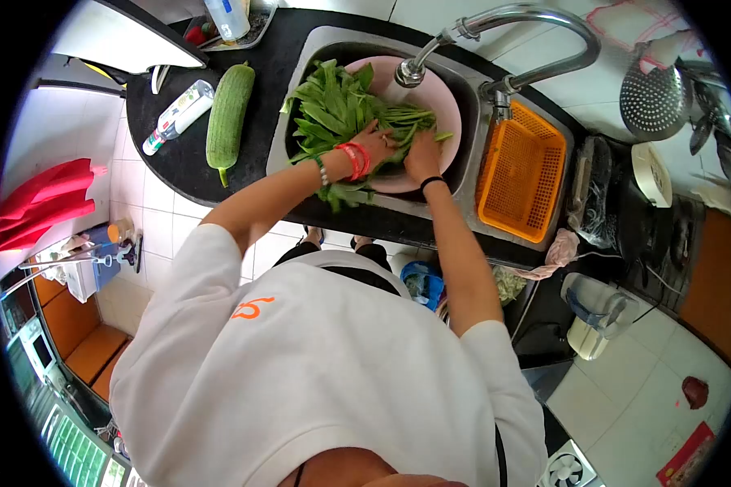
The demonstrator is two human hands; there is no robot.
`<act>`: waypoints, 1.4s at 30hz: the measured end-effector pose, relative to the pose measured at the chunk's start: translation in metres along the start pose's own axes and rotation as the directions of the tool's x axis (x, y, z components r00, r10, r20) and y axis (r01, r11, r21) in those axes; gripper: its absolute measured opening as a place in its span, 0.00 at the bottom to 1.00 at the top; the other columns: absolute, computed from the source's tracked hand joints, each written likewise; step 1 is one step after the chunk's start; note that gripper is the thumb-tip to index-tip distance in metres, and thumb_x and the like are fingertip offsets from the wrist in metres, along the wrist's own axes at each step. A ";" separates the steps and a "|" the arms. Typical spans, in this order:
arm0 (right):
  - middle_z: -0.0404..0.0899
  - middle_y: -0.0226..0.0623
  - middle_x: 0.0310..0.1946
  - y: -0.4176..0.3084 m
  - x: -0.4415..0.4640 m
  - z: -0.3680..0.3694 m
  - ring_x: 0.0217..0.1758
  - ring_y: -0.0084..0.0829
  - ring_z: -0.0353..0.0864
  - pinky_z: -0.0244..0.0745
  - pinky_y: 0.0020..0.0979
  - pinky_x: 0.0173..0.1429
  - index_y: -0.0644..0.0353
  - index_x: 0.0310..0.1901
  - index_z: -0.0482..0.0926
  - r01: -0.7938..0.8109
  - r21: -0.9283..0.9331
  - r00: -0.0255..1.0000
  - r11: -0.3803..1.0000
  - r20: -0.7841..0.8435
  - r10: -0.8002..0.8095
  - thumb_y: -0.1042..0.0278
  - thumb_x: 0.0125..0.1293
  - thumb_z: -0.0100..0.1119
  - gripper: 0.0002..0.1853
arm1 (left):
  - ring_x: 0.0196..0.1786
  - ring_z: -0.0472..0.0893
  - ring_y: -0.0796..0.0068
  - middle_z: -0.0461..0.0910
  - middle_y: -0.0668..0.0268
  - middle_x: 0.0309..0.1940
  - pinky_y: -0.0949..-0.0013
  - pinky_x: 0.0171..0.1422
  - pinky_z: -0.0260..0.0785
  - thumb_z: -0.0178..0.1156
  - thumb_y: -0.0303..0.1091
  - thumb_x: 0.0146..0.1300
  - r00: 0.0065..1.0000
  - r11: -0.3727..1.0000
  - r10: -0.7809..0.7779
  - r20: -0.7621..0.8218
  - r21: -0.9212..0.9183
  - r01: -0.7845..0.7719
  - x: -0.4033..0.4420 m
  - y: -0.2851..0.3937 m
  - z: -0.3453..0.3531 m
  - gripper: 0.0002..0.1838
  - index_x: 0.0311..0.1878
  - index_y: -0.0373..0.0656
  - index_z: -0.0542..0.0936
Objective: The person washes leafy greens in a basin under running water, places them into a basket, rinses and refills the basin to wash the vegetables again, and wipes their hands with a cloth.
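Observation:
A big bunch of leafy greens (333,109) lies in a pink basin (443,97) in the sink, below the faucet's spout. My left hand (374,148), with red and beaded bracelets at the wrist, has its fingers closed on the greens near the stems. Close to its right, my right hand (422,157), with a black band at the wrist, is wrapped round the stem ends. Some leaves hang over the sink's front edge. The curved metal faucet (573,61) arches over from the back right.
A long green gourd (230,118) and a bottle (183,114) lie on the black counter at the left. An orange basket (487,191) sits right of the basin. Ladles and a skimmer (656,101) hang at the right, above a white-rimmed container (652,174).

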State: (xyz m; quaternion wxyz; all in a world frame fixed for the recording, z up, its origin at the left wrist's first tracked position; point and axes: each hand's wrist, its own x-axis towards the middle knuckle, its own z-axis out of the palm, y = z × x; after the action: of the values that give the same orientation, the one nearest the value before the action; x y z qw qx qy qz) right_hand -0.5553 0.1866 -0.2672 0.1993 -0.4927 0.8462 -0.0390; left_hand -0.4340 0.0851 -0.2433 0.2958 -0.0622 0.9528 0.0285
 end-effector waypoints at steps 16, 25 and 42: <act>0.56 0.53 0.65 -0.002 0.020 -0.070 0.71 0.47 0.51 0.46 0.51 0.71 0.66 0.65 0.55 0.240 -0.220 0.927 0.946 0.341 -0.156 0.52 0.50 0.66 0.46 | 0.75 0.32 0.52 0.39 0.56 0.73 0.38 0.71 0.20 0.59 0.78 0.32 0.968 0.981 -0.187 -0.166 0.012 0.192 -0.065 -0.020 -0.049 0.69 0.73 0.48 0.43; 0.48 0.56 0.68 0.011 0.066 -0.001 0.73 0.53 0.41 0.36 0.52 0.74 0.67 0.69 0.41 0.500 -0.434 0.863 0.749 0.320 -0.390 0.34 0.32 0.73 0.70 | 0.74 0.37 0.47 0.37 0.52 0.73 0.47 0.74 0.27 0.67 0.68 0.37 0.955 0.958 -0.279 0.098 0.096 0.270 0.018 -0.059 -0.001 0.66 0.73 0.46 0.42; 0.78 0.44 0.35 0.001 0.041 -0.088 0.43 0.46 0.78 0.69 0.46 0.45 0.59 0.53 0.67 0.454 -0.338 0.871 0.824 0.365 -0.330 0.55 0.33 0.76 0.42 | 0.75 0.36 0.54 0.40 0.62 0.73 0.39 0.73 0.29 0.74 0.60 0.31 0.934 0.919 -0.347 -0.081 -0.227 0.322 -0.038 -0.050 -0.036 0.69 0.73 0.54 0.39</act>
State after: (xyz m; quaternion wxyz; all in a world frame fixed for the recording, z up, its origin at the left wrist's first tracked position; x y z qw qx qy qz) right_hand -0.6073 0.1403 -0.1986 0.2000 -0.6887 0.6751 0.1730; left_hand -0.4163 0.0366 -0.1928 0.2303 -0.2566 0.9358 0.0741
